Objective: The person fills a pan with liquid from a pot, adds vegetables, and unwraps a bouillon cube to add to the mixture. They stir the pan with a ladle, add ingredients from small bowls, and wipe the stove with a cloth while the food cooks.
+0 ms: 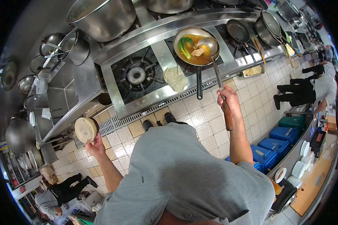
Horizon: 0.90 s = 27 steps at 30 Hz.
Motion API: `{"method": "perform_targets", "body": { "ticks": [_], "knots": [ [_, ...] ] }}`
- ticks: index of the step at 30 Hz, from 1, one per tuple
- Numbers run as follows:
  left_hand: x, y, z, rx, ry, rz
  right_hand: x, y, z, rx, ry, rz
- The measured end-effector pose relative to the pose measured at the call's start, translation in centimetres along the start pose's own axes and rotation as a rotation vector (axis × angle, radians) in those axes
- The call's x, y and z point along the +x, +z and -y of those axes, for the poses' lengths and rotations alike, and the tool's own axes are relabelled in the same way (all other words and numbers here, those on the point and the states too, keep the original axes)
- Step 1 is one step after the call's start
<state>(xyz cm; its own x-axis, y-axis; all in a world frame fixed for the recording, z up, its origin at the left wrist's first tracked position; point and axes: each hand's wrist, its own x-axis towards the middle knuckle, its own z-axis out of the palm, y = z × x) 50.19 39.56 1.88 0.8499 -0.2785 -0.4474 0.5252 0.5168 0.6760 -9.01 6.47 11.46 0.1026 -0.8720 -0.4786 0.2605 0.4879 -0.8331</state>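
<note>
My left hand [96, 147] grips a round cream-coloured bowl [85, 130] at its near edge, off to the left above the floor. Its contents, if any, I cannot make out. In my right hand [229, 99] is a long-handled metal ladle [216, 69] with a wooden grip, the fingers wrapped round its handle. The ladle's head is over a frying pan [199, 83] on the stove. Brown broth [195, 39], green leafy vegetable [184, 48] and a pale chunk of food [198, 52] show in the pan and at the ladle.
Left of the pan are a folded cloth [175, 78] and a bare burner [136, 75]. A large stockpot [103, 18] stands behind; a small black pan [238, 30] sits right. People [315, 90] stand far right, another person [60, 191] lower left. Blue bins [264, 155] line the right.
</note>
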Motion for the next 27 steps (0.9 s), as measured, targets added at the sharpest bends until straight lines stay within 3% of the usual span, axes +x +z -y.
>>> {"method": "perform_targets", "body": {
  "ticks": [4,9,13,16,18,19,21,23,25,27],
  "knots": [
    [-0.2,0.1,0.1,0.008,0.010,-0.004,-0.1,0.3,0.2,-0.020,-0.001,0.015],
    [-0.6,0.2,0.0,0.035,0.008,0.024,-0.1,-0.3,0.4,0.271,0.099,0.064],
    [-0.7,0.5,0.1,0.029,0.006,0.005,-0.3,0.3,0.5,0.291,0.102,0.043],
    [-0.7,0.6,0.1,0.026,0.006,0.057,-0.1,0.7,0.1,0.040,0.000,-0.010],
    [-0.7,0.6,0.1,0.034,0.012,0.064,0.1,0.7,0.3,-0.425,-0.156,-0.052],
    [-0.7,0.6,0.1,0.042,0.020,0.070,0.0,0.7,0.8,-0.426,-0.158,-0.049],
    [-0.7,0.6,0.0,0.044,0.020,0.068,-1.3,1.1,2.5,-0.827,-0.190,-0.115],
    [-0.8,0.7,0.0,0.046,0.018,0.065,-1.4,0.7,2.7,-0.863,-0.217,-0.107],
    [-1.1,0.6,0.0,0.048,0.013,0.039,-1.6,0.4,2.8,-1.120,-0.362,-0.057],
    [-1.0,0.1,-0.1,0.036,0.015,0.035,-1.9,0.1,2.7,-1.135,-0.354,-0.041]
  ]
}}
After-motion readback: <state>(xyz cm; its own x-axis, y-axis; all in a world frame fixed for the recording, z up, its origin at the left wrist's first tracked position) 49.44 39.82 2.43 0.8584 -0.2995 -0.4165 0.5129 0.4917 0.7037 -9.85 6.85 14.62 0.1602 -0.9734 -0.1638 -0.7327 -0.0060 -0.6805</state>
